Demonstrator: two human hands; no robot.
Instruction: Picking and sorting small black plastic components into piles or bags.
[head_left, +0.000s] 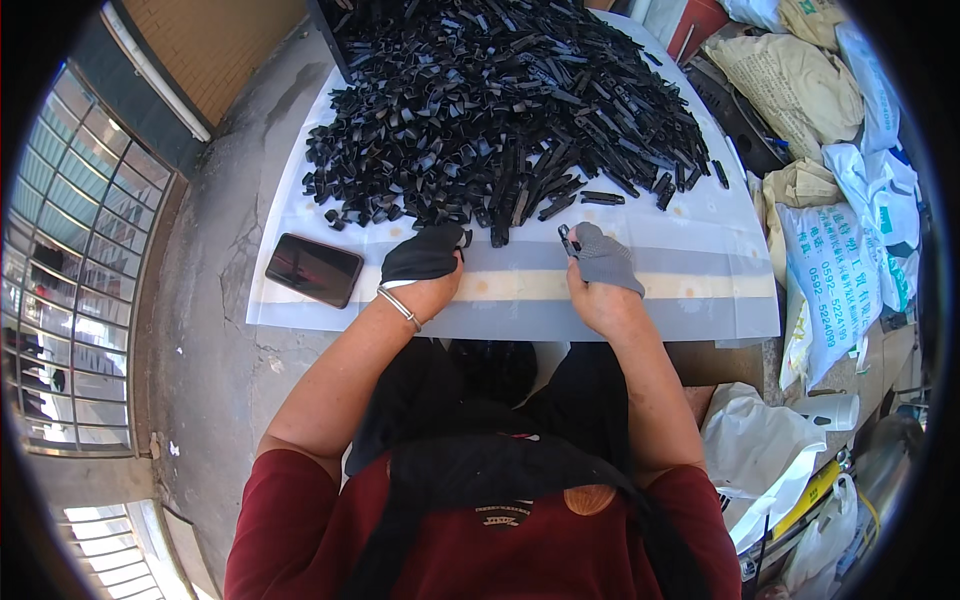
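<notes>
My left hand [422,268], in a black fingerless glove, is closed at the near edge of a big heap. A small black piece shows at its fingertips, partly hidden by the glove. In a grey glove, my right hand [608,265] pinches a narrow black plastic piece [567,240] that sticks up past the thumb. The two hands are apart, just above the cloth. Beyond them lie many small curved black clips [400,135] on the left of the heap and long narrow black plastic strips [620,120] on the right.
A patterned white cloth with grey bands covers the table [690,290]. A dark phone [314,270] lies left of my left hand. Several sacks [790,85] and plastic bags stand along the right side. Below the table edge, between my knees, is a dark container [493,370].
</notes>
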